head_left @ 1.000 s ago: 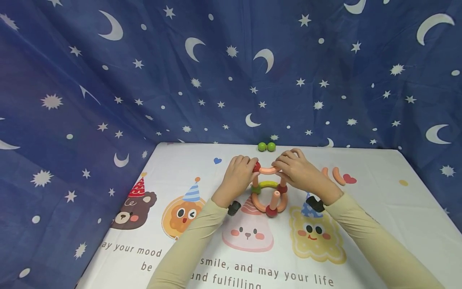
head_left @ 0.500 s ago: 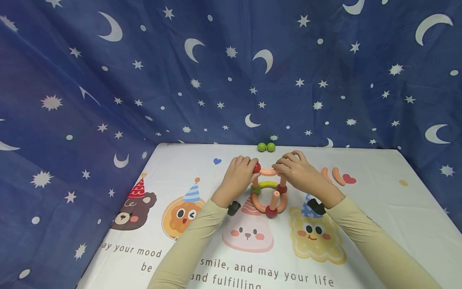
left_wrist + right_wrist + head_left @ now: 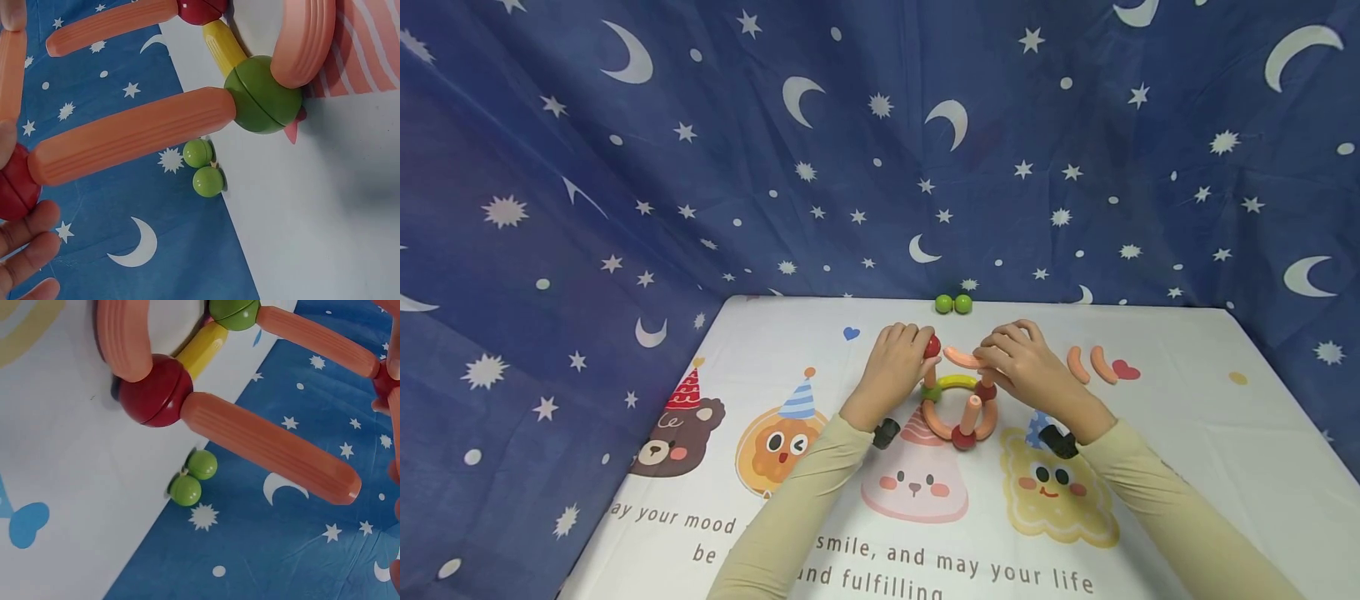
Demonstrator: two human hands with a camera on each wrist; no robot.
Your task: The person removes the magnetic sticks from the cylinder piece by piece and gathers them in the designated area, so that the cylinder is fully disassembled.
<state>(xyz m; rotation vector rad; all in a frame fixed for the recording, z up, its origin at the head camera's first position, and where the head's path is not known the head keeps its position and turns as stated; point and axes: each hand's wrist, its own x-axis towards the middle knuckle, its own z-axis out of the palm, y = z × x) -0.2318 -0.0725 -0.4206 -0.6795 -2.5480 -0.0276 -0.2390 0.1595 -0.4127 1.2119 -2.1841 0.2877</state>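
Observation:
A toy frame of orange sticks and coloured balls stands on the white cloth. Its base ring has orange curved sticks [image 3: 937, 423], a yellow curved stick [image 3: 957, 381], a green ball [image 3: 262, 94] and dark red balls [image 3: 156, 390]. Upright orange sticks [image 3: 131, 136] rise from the balls. My left hand [image 3: 891, 367] grips a red ball [image 3: 932, 347] on top of the left upright. My right hand [image 3: 1018, 362] pinches the right end of a curved orange stick [image 3: 961, 357]. That stick's left end lies close to the red ball; whether they touch, I cannot tell.
Two green balls [image 3: 953, 304] sit side by side near the cloth's back edge. Two loose curved orange sticks [image 3: 1103, 365] lie to the right, by a printed heart. A dark blue curtain [image 3: 865, 150] with moons and stars hangs behind the printed white cloth [image 3: 1187, 417].
My right hand has shifted slightly right and down. The curved stick it pinches now slants, its left end drawn away from the red ball in the head view. The left hand stays put.

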